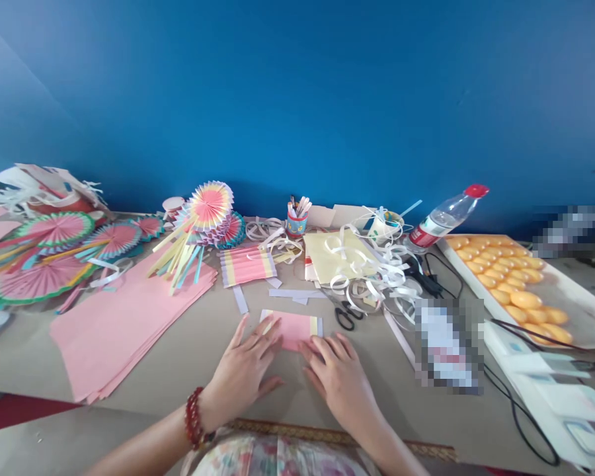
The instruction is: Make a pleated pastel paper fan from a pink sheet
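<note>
A small pink sheet of paper [297, 328] with pale yellow and lilac bands at its ends lies flat on the table in front of me. My left hand [250, 363] rests on its left part, fingers spread. On the lower right edge of the sheet lie the fingertips of my right hand [338, 370], also stretched out. Neither hand grips anything. Beyond the sheet is a pleated pink and yellow paper piece [248, 266], with lilac strips [297, 293] scattered near it. Black-handled scissors [348, 316] lie to the right, partly under curled white strips.
Stacked pink paper [133, 324] and folded paper rosettes [211, 201] occupy the left. At the back stands a pen cup [297, 221]. Tangled white paper ribbons [377, 271], a plastic bottle [439, 221], a tray of yellow oval items [582, 301] and black cables [520, 413] are on the right.
</note>
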A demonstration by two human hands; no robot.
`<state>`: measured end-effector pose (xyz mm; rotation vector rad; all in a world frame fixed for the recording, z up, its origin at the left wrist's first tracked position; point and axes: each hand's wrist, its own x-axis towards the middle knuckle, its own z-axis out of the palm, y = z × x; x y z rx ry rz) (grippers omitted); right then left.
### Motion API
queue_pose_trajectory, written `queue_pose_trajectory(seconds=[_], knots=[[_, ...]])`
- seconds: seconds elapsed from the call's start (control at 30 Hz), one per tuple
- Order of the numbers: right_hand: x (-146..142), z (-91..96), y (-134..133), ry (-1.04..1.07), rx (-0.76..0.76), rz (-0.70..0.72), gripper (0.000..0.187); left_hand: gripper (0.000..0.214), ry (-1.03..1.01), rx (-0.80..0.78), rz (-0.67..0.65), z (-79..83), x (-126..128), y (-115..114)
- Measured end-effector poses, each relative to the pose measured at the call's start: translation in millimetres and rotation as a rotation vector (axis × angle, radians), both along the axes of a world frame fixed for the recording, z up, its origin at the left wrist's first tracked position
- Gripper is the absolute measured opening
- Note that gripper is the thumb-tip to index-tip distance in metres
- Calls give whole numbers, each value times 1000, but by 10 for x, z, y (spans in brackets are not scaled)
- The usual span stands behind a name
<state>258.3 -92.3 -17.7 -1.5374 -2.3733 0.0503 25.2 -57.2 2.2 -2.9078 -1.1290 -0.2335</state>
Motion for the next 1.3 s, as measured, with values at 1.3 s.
queue_pose_trajectory(seconds=[1.3], knots=[[-71, 35, 110, 474, -36, -79, 14, 35, -862, -879, 302, 59, -130, -312]])
